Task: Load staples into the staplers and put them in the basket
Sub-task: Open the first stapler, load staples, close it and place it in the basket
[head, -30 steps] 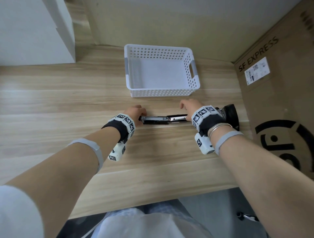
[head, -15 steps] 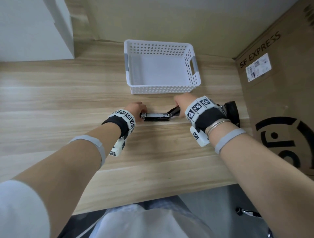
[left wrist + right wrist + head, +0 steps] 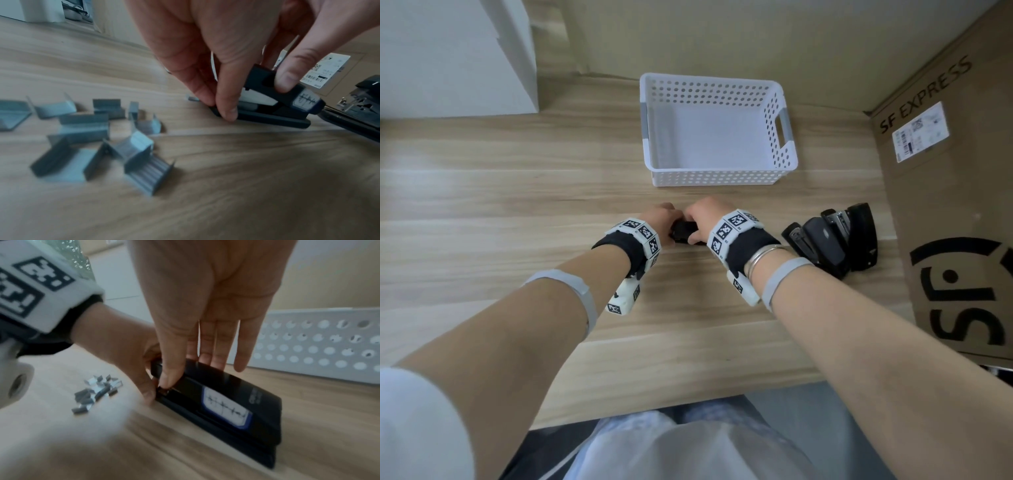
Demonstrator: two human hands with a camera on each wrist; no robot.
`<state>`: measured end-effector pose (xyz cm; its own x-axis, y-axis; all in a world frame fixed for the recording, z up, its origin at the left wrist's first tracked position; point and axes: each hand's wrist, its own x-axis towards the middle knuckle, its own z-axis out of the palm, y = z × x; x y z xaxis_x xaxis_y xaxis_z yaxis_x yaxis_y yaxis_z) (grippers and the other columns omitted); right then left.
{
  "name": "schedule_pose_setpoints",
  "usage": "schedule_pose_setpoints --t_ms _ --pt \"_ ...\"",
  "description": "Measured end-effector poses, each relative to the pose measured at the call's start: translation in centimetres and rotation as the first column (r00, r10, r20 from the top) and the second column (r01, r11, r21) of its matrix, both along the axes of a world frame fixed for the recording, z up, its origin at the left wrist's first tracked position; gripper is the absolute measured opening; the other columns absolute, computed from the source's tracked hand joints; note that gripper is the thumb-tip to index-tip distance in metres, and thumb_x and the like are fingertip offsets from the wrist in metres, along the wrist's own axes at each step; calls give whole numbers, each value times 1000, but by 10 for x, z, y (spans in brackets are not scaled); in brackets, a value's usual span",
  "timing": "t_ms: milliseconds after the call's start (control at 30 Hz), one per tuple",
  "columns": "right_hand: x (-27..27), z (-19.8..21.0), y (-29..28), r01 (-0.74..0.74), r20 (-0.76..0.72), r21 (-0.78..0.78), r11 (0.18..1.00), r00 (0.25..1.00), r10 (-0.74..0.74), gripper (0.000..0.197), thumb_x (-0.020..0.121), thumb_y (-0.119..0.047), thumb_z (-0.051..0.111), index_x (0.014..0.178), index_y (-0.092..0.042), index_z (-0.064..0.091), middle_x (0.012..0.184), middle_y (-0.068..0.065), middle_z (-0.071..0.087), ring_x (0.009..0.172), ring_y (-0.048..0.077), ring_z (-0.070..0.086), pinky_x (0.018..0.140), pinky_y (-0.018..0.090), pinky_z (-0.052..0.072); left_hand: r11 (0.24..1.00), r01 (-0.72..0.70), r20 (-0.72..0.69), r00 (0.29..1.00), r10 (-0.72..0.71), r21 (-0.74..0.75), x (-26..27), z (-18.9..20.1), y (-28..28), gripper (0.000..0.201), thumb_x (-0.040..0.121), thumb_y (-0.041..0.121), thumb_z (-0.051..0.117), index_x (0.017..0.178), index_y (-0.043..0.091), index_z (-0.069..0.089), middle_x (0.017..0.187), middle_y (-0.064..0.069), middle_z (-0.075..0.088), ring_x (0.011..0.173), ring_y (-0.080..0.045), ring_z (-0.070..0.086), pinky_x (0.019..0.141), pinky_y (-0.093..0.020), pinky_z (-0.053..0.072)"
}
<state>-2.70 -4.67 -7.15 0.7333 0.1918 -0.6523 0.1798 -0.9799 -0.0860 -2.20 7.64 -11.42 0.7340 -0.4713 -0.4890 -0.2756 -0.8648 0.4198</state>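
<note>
A black stapler [image 3: 683, 233] [image 3: 277, 112] [image 3: 226, 402] with a white label lies folded together on the wooden table, just in front of the white perforated basket [image 3: 715, 178] [image 3: 318, 344]. My left hand [image 3: 664, 216] [image 3: 218, 104] pinches its rear end. My right hand [image 3: 705, 212] [image 3: 186, 372] grips it from above, thumb on the near side and straight fingers over the far side. Several loose strips of staples [image 3: 88, 129] [image 3: 96, 391] lie on the table left of the stapler; my left arm hides them in the head view. The basket holds nothing.
Several more black staplers [image 3: 832, 240] [image 3: 359, 105] lie opened out to the right, against a large cardboard box [image 3: 945, 205]. A white box [image 3: 448, 58] stands at the back left. The table's front edge [image 3: 654, 404] runs just above my lap.
The stapler lay opened out flat between my hands. My right hand swung its top half over to the left and folded it onto the base, bringing both hands together.
</note>
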Motion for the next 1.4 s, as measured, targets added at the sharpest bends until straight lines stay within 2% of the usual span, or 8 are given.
schedule_pose_setpoints --t_ms 233,467,633,867,967,1067,1233,1400 --pt "-16 -20 -12 35 38 21 999 999 -35 39 80 -12 67 117 -12 57 113 10 60 101 32 63 76 33 47 1000 -9 -18 1000 8 -16 -4 1 -2 43 79 2 58 121 8 55 126 -14 50 109 -35 55 97 -40 46" --pt "-2 11 -26 152 31 119 981 987 -157 45 82 -16 62 125 -13 47 112 12 64 96 30 64 75 32 50 984 -11 71 997 24 -175 14 33 -3 55 76 -12 49 124 15 49 125 -14 48 104 -34 56 88 -38 48" --pt "36 56 -28 308 106 381 872 922 -372 49 83 -19 64 125 -15 39 103 11 61 80 26 59 68 30 48 950 -104 252 950 182 -295 60 66 5 63 76 -17 42 129 17 45 123 -14 50 103 -31 56 81 -33 46" --pt "109 61 6 566 51 461 684 752 -657 54 92 -35 48 137 -11 31 98 6 56 83 23 57 69 30 46 888 -380 272 853 444 -259 116 65 22 32 88 1 42 117 10 53 125 -17 47 102 -35 56 86 -35 47" --pt "128 47 18 602 19 316 733 769 -639 57 91 -45 43 135 -8 38 114 9 62 98 28 60 86 33 46 880 -410 241 853 463 -239 129 56 23 26 90 11 48 115 7 53 125 -17 43 95 -35 59 89 -38 52" --pt "140 39 21 571 -28 218 791 814 -580 45 94 -38 43 124 -6 54 112 11 66 85 25 55 77 28 39 869 -433 223 847 483 -239 140 50 22 26 89 10 51 114 5 54 126 -18 42 99 -34 57 90 -39 52" --pt "147 27 34 554 -84 120 824 832 -548 53 101 -41 29 129 -2 52 131 14 57 123 32 52 105 37 37 868 -431 168 863 476 -247 151 44 21 27 82 2 53 108 5 58 126 -18 39 94 -30 53 90 -33 51" --pt "146 10 27 525 -83 166 835 851 -519 45 97 -36 46 129 -5 53 133 14 55 123 31 52 100 37 41 835 -473 156 836 526 -279 152 41 18 27 79 2 55 106 5 60 127 -16 38 84 -19 44 79 -24 45"
